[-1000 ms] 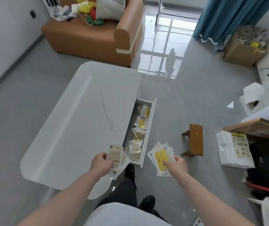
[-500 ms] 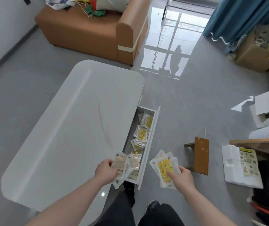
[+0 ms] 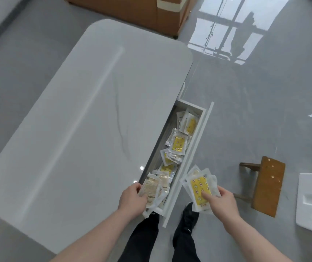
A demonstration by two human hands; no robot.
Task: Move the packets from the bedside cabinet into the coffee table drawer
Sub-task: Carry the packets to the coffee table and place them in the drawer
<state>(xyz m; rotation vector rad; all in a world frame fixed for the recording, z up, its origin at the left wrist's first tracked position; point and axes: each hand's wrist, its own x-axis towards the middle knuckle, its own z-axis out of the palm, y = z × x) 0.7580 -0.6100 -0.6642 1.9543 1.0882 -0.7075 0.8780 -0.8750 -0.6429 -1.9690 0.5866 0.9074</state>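
The coffee table drawer [image 3: 198, 140] stands pulled out from under the white tabletop [image 3: 79, 129], and loose sachet packets [image 3: 178, 146] already lie scattered along its length. The left hand [image 3: 131, 200] holds a small stack of pale packets [image 3: 152, 188] at the near end of the drawer, its grip clenched around their lower edge. The right hand [image 3: 221, 202] pinches a fanned bundle of yellow-printed packets [image 3: 200, 188], and this bundle hangs outside the drawer front, over the floor [image 3: 255, 114] just beside the person's shoes [image 3: 186, 218].

The main risk is the right-hand fan. The packets look slick and are splayed, held mostly at one corner, so loosening the pinch before the hand crosses the drawer front would probably drop some onto the floor. The left stack overlaps the near corner of the drawer; letting go there could send packets sliding off the end wall or landing on the tabletop edge. The drawer opening is narrow and only partly out, so packets laid high on the heap might catch under the tabletop when the drawer closes. The bedside cabinet is out of view.
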